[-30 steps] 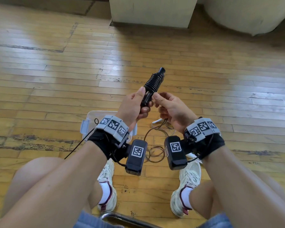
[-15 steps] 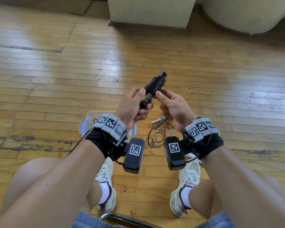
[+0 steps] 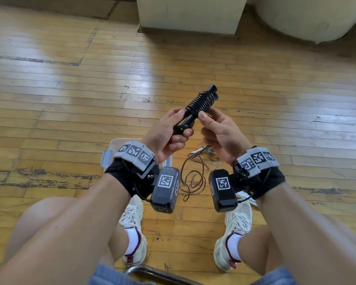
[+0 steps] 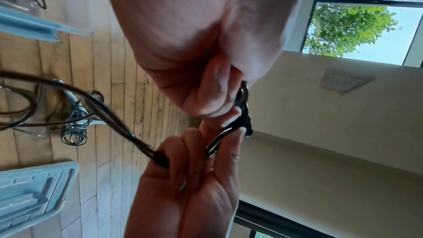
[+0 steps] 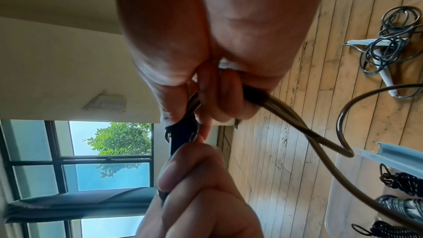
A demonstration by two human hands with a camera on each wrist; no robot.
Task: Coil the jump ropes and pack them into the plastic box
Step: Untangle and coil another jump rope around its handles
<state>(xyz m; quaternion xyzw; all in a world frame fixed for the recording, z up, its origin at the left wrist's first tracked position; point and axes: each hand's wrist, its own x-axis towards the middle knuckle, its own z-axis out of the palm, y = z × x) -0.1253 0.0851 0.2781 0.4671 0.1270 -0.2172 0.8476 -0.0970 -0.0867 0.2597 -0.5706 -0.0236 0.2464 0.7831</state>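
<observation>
Left hand [image 3: 166,134] curled round black handles [image 3: 195,112] wound with rope, right hand [image 3: 220,131] pinching the loose rope [image 3: 193,173] trailing to the floor [image 3: 70,89], box [image 3: 119,146] under left wrist, open boards ahead.

Bare wooden plank floor [image 3: 193,64] lies open from 9 through 12 to 3 o'clock. At 6 o'clock a loose brown cord [image 3: 193,177] and tangled grey jump rope [image 5: 389,42] clutter the floor; a clear plastic box [image 3: 115,147] blocks 7 o'clock.
</observation>
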